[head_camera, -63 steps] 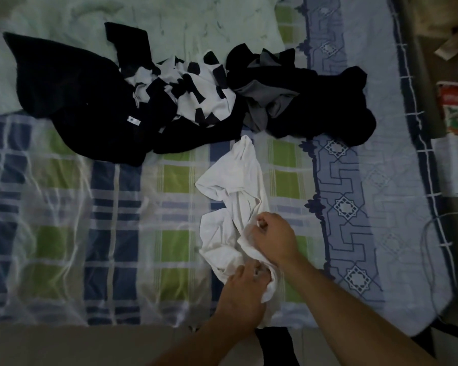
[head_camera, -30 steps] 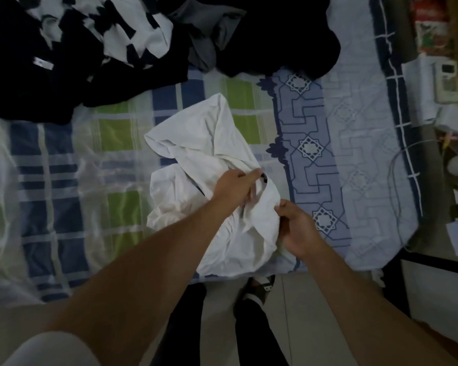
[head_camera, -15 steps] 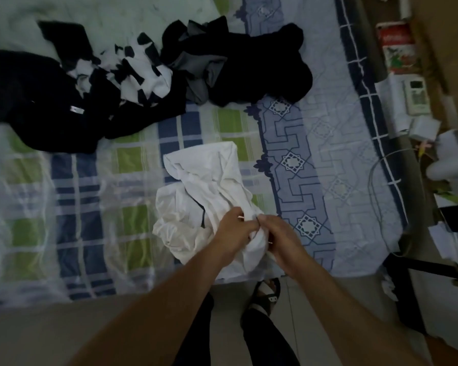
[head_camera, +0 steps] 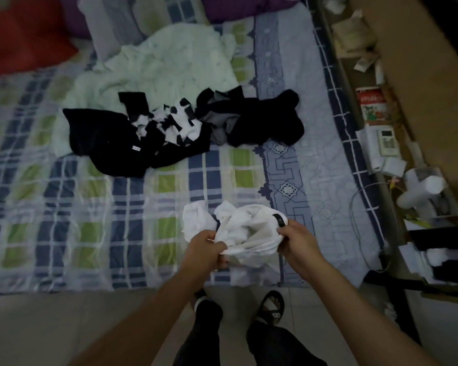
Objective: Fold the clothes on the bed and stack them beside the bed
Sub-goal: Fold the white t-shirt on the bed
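Observation:
A crumpled white garment (head_camera: 245, 228) is bunched at the near edge of the bed (head_camera: 64, 220). My left hand (head_camera: 205, 248) grips its lower left edge. My right hand (head_camera: 296, 240) pinches its right edge, near a small black tag. Farther back on the checked sheet lies a heap of unfolded clothes: a black garment (head_camera: 101, 136), a black-and-white patterned one (head_camera: 173, 122), and a black and grey pile (head_camera: 251, 120).
A pale green blanket (head_camera: 164, 64) and red and purple pillows lie at the head of the bed. A cluttered strip with papers, a remote (head_camera: 386, 141), a white fan (head_camera: 421, 191) and a cable runs along the right side. My legs stand on the tiled floor below.
My hands have spread apart along the white garment's edge and drawn it toward the bed's near edge, more bunched. The camera has tilted up, showing more of the bed.

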